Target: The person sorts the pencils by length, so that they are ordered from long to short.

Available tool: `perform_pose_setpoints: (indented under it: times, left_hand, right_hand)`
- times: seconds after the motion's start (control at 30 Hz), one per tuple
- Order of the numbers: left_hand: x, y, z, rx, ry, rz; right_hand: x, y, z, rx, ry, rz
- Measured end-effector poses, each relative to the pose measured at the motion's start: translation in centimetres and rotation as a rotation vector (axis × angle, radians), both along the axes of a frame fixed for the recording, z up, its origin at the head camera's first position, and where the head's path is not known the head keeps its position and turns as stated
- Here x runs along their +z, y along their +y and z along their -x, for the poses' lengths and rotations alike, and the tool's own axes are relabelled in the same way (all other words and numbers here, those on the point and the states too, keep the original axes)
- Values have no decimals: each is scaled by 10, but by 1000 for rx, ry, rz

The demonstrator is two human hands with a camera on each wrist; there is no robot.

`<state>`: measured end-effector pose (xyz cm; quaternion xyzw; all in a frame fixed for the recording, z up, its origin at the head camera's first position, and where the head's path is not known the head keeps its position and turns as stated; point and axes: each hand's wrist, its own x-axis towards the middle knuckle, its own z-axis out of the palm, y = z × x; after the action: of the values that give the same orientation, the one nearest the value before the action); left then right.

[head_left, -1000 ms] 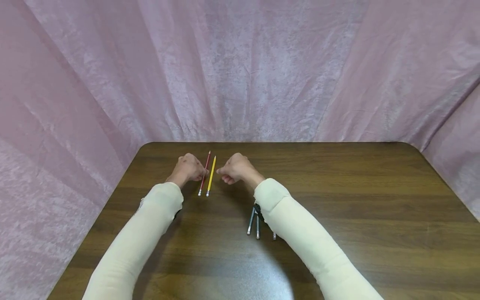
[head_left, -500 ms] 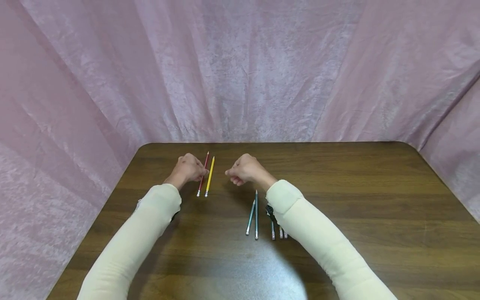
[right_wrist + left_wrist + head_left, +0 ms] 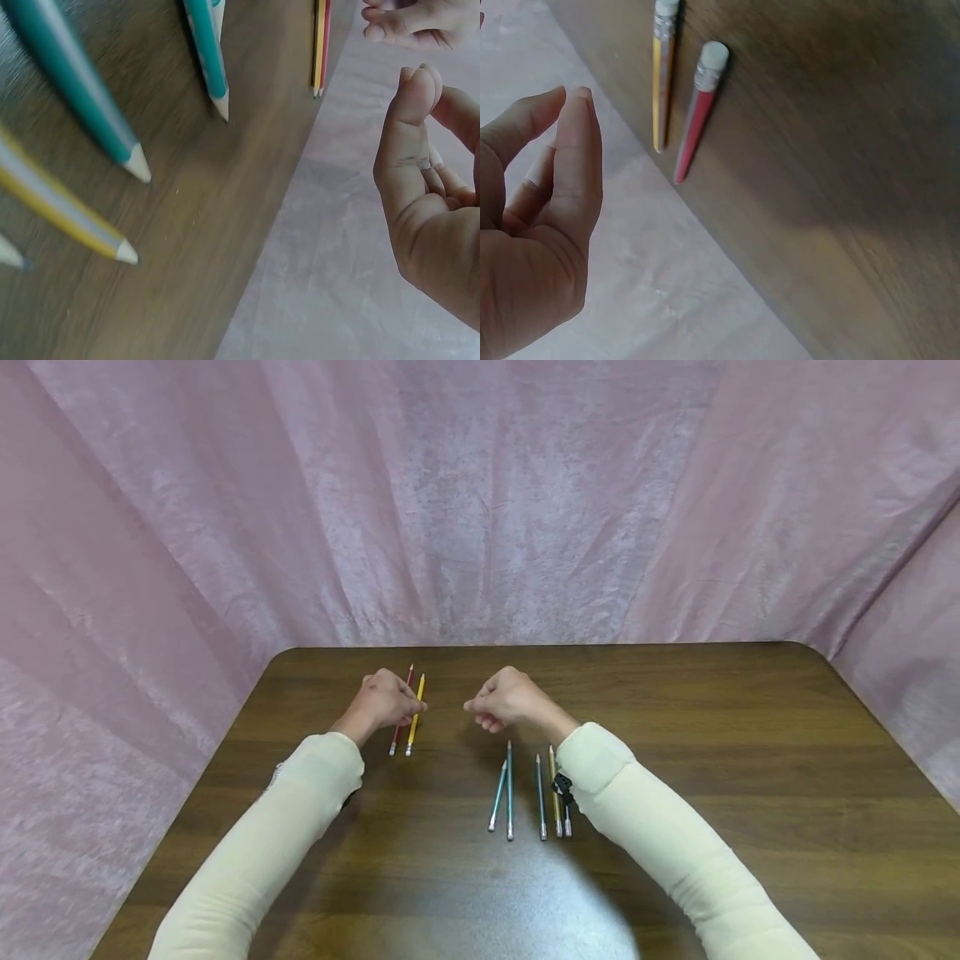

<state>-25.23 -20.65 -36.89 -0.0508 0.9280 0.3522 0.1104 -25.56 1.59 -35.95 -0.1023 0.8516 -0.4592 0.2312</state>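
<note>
My left hand (image 3: 384, 697) hovers over a red pencil (image 3: 393, 739) and a yellow pencil (image 3: 412, 735), hiding part of both. In the left wrist view its thumb and index fingertips stand slightly apart, with nothing between them. To the right, above the wood, my right hand (image 3: 510, 700) has its fingers curled and its thumb and index tips together, holding nothing. Nearer me lie two teal pencils (image 3: 510, 793), their points close together, and another teal pencil (image 3: 541, 797). Beside it is a second yellow pencil (image 3: 555, 802); one more pencil (image 3: 567, 823) is mostly hidden by the right wrist.
A brown wooden table (image 3: 712, 735) with rounded far corners carries the pencils. Behind it and at both sides hangs a pink velvet curtain (image 3: 487, 510). A dark wrist device (image 3: 562, 787) shows at the right cuff, over the pencils.
My right hand has moved right, away from the yellow pencil, uncovering more of the nearer pencils. My left hand has shifted slightly right, from beside the red pencil to over the yellow one.
</note>
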Motion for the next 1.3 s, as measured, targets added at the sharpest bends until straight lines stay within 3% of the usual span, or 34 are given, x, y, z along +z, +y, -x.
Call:
perform_pose_setpoints:
  times: [0.33,0.8,1.1,1.3]
  left_hand:
    - [3,15,-5,-79,7,18]
    - [6,34,-13,-131,4,-88]
    - [9,50,-24,-192,20,-35]
    - [6,59,-30,-195,-5,-35]
  right_hand:
    - [7,24,-4,-5,1,1]
    - [9,50,-14,-17,37,42]
    - [4,64,-20,-38,40,45]
    - [-2,78,-24,-42,61,63]
